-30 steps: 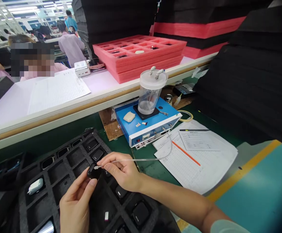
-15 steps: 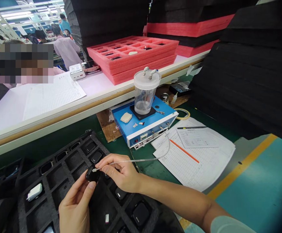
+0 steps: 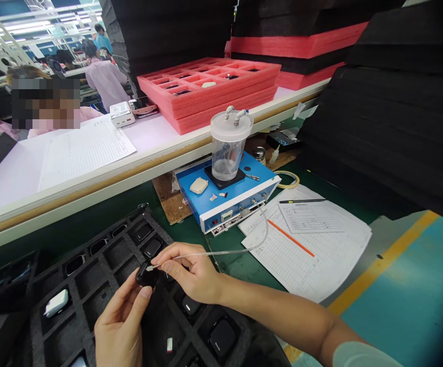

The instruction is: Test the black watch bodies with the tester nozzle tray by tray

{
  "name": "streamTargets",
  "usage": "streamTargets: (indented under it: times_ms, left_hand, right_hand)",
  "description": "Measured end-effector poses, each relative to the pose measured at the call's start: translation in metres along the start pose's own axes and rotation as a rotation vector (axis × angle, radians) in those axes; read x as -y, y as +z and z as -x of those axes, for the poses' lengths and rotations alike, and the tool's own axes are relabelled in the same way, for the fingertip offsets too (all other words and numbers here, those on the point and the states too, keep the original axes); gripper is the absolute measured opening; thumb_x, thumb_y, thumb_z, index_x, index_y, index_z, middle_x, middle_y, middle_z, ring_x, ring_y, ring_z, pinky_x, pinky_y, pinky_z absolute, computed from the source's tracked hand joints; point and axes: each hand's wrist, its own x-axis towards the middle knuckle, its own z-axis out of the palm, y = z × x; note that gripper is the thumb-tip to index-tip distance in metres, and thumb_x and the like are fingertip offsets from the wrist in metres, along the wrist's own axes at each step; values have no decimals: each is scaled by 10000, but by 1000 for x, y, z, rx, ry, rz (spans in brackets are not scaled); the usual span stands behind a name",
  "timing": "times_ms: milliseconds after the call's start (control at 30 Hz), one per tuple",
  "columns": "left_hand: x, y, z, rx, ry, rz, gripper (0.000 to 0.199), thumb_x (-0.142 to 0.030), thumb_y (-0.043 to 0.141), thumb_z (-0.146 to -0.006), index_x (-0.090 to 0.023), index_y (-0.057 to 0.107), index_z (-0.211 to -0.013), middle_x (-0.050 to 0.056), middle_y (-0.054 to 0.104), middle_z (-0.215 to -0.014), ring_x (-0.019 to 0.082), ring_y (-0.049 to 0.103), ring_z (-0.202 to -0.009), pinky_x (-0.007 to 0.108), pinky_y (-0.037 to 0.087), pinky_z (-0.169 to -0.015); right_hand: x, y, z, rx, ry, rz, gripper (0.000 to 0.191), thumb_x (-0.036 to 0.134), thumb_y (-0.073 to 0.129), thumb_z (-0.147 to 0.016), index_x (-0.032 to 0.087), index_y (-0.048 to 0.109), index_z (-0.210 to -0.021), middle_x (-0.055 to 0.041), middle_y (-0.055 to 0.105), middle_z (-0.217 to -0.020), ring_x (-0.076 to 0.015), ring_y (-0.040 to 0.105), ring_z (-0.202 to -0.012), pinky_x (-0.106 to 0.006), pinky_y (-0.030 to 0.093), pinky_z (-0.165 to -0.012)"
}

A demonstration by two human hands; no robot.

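Left hand (image 3: pixel 119 331) curled palm-up above the black foam tray (image 3: pixel 142 212), grip clamped on a small black device (image 3: pixel 147 275). Right arm extended inward from the tray's right; right hand (image 3: pixel 193 272) pinched shut on a thin clear tube (image 3: pixel 221 253), its tip touching the device. Blue box (image 3: pixel 225 196) beyond the tray.

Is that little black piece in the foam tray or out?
Out: the small black device is above the foam tray, held in the left hand, while the right hand pinches a thin tube.
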Motion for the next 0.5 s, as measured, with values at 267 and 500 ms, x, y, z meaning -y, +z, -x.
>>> streamTargets:
  times_ms: [267,500]
  left_hand:
    - [1,-1,0,15,25,-33,591,-429,954,-502,-236,800,-1040,48,791,-1087,257,719,-1076,451,429,-1146]
    - [1,-4,0,30,22,-34,582,-423,956,-513,-253,800,-1047,37,793,-1087,236,723,-1064,418,442,-1138]
  right_hand:
    - [-1,0,0,5,16,20,205,356,634,-940,177,732,-953,-81,759,-975,-176,737,-884,-305,622,-803]
    - [-1,0,0,5,33,40,224,386,631,-941,186,731,-954,-75,762,-978,-182,739,-892,-309,627,-808]
